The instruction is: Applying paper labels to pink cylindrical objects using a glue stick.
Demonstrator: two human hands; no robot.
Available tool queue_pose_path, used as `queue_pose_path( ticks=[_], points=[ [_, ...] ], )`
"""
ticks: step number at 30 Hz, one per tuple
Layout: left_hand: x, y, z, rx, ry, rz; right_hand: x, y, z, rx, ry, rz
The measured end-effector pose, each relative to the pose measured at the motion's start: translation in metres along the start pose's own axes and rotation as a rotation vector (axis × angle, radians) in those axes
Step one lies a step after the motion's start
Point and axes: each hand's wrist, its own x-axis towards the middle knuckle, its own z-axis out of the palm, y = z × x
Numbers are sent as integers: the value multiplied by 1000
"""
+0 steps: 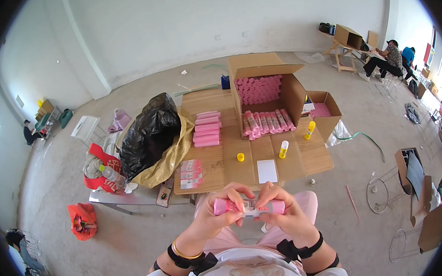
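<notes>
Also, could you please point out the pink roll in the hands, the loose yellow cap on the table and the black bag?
pink roll (249, 207), head view, on its labelled middle.
yellow cap (240, 157), head view, on its top.
black bag (149, 133), head view, on its bulging side.

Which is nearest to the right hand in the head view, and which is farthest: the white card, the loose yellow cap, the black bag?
From the right hand:
1. White card, flat on the table edge just beyond the hand.
2. Loose yellow cap, farther in on the table, toward the left.
3. Black bag, far left, at the table's end.
</notes>
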Motion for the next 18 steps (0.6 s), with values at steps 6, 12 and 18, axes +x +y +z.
queue_pose_path(
  ticks=[6,12,18],
  points=[
    [11,13,9,408,-125,216,-4,9,3,627,84,232],
    [8,2,-6,226,-57,146,0,12,11,360,128,24],
    [11,-9,-16,-114,128,82,-2,1,12,-874,181,-363]
  ],
)
